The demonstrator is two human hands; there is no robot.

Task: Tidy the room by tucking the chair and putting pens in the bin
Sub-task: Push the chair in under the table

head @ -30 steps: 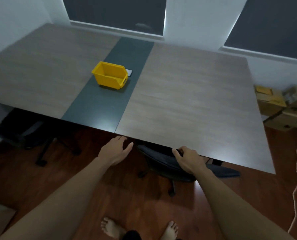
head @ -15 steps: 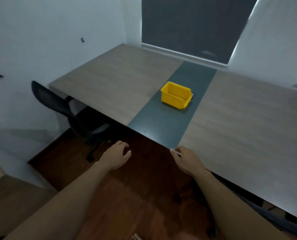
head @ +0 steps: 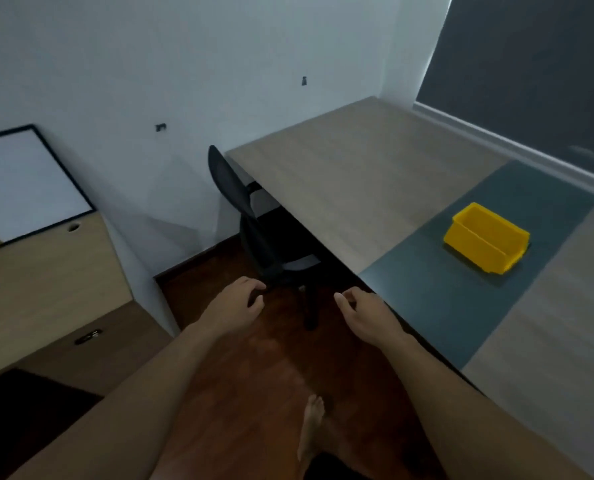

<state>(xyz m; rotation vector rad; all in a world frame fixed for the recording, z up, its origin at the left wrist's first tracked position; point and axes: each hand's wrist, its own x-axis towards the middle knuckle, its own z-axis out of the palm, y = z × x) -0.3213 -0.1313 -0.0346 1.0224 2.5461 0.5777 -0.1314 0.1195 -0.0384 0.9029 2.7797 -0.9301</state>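
Observation:
A black office chair [head: 254,223] stands at the left end of the long desk [head: 351,174], its seat partly under the desktop and its back toward me. A yellow bin [head: 486,242] sits on the desk's dark centre strip at the right. My left hand [head: 235,306] hovers over the floor just short of the chair, fingers loosely curled and holding nothing. My right hand [head: 365,313] floats beside the desk's near edge, also with nothing in it. I see no pens.
A low wooden cabinet [head: 46,292] fills the left side, with a framed white board [head: 22,185] leaning on the wall above it. Dark wooden floor [head: 254,375] lies between cabinet and desk. My bare foot [head: 311,424] shows below. A dark window [head: 531,71] sits behind the desk.
My view has swung left, from the chair at the desk's middle to the chair at the left end. My right hand has let go of the first chair's back; both hands now hang free.

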